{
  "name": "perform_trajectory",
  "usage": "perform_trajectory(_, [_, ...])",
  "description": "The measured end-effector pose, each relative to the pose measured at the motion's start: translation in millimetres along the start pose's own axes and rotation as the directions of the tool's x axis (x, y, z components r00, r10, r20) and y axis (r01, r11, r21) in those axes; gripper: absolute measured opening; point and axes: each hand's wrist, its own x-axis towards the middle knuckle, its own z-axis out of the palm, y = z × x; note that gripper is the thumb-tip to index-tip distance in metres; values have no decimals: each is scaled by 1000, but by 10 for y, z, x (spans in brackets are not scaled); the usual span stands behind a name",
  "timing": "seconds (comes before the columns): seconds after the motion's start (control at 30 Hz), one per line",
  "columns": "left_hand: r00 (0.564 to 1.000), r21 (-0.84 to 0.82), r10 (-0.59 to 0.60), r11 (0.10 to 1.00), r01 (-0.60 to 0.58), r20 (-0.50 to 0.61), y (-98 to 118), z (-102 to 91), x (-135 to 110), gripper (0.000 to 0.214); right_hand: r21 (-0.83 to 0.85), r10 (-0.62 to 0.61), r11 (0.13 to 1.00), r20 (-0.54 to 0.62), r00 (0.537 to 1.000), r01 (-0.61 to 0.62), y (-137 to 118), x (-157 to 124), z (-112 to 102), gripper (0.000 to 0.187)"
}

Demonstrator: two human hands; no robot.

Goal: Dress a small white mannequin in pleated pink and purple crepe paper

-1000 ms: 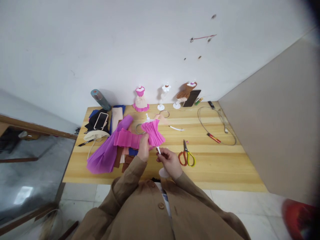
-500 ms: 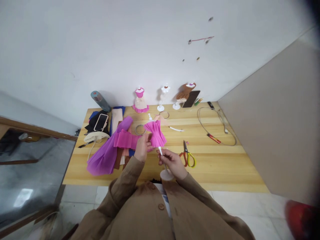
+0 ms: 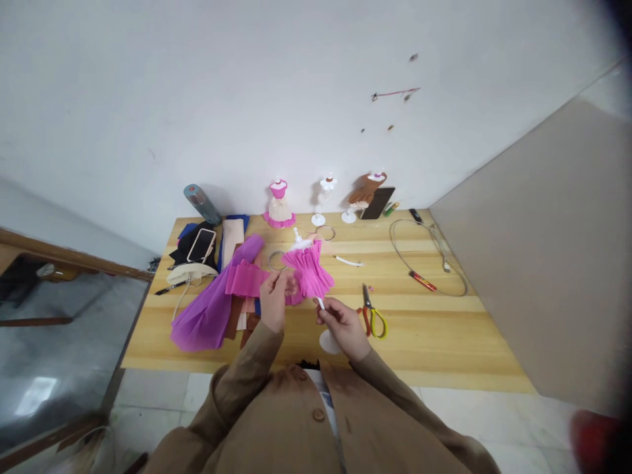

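A small white dress-form stand carries a pleated pink crepe-paper skirt (image 3: 309, 271). My right hand (image 3: 343, 324) grips its white pole below the skirt, and the round white base (image 3: 329, 342) shows beside that hand. At the skirt's left side is my left hand (image 3: 276, 296), thumb and forefinger pinched together. Whatever lies in this pinch is too small to make out. Behind the left hand, a folded strip of pink crepe paper (image 3: 244, 279) rests on the table.
Scissors (image 3: 368, 313) lie right of my right hand. Purple paper (image 3: 212, 309), a phone (image 3: 201, 245) and a flask (image 3: 202, 204) are at left. Dress forms in pink (image 3: 279, 201), white (image 3: 324, 197) and brown (image 3: 365, 191) stand by the wall. A wire loop (image 3: 276, 261) lies mid-table.
My left hand has drawn back slightly left, its fingers going from spread under the skirt to a pinch. The skirt has tilted and its lower edge moved a little right.
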Motion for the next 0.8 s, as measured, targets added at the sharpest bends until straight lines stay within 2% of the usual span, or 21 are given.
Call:
perform_trajectory(0.1, [998, 60, 61, 996, -59, -34, -77, -39, -47, 28, -33, -21, 999, -122, 992, 18, 46, 10, 57, 28])
perform_trajectory(0.27, [990, 165, 103, 979, -117, 92, -59, 9, -207, 39, 3, -46, 999, -225, 973, 48, 47, 22, 174, 27])
perform_trajectory(0.4, [977, 257, 159, 947, -191, 139, 54, 119, -305, 50, 37, -69, 996, -240, 968, 80, 21, 54, 266, 18])
perform_trajectory(0.53, [975, 276, 150, 942, -192, 166, 148, 185, -313, 60, 73, -74, 993, -235, 969, 94, 30, 106, 327, 18])
perform_trajectory(0.63, [976, 263, 158, 945, -193, 150, 232, 203, -296, 63, 54, -97, 992, -257, 962, 114, 31, 134, 350, 21])
perform_trajectory(0.8, [925, 82, 236, 959, -271, 299, 364, 210, -230, 45, 9, -116, 992, -251, 961, 123, -9, 131, 371, 22])
